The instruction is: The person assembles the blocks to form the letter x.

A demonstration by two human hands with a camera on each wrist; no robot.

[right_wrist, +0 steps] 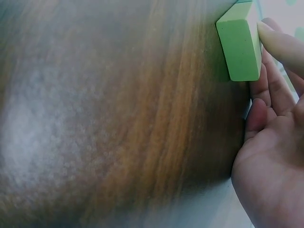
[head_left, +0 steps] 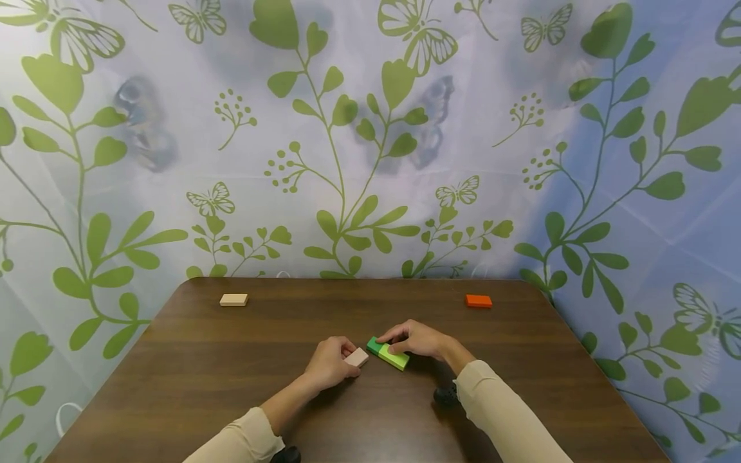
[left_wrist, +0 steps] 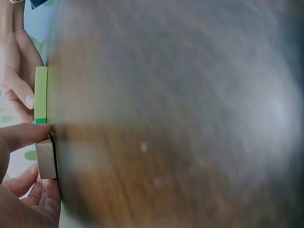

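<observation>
Forearms (head_left: pixel 289 400) angle inward over the worktop (head_left: pixel 208 379); the left hand (head_left: pixel 329 364) pinches a beige block (head_left: pixel 356 358), the right hand (head_left: pixel 424 339) seemingly grips a lime block (head_left: pixel 395 359).

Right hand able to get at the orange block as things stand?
Likely yes: bare tabletop lies between the right hand and the orange block, though it would probably first leave the lime block it touches.

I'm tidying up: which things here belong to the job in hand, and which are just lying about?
Apparently in use:
pale block, held by the left grip
lime block, held by the right grip
green block, at the lime block's end

Seemingly lying about:
cream block, back left
orange block, back right
</observation>
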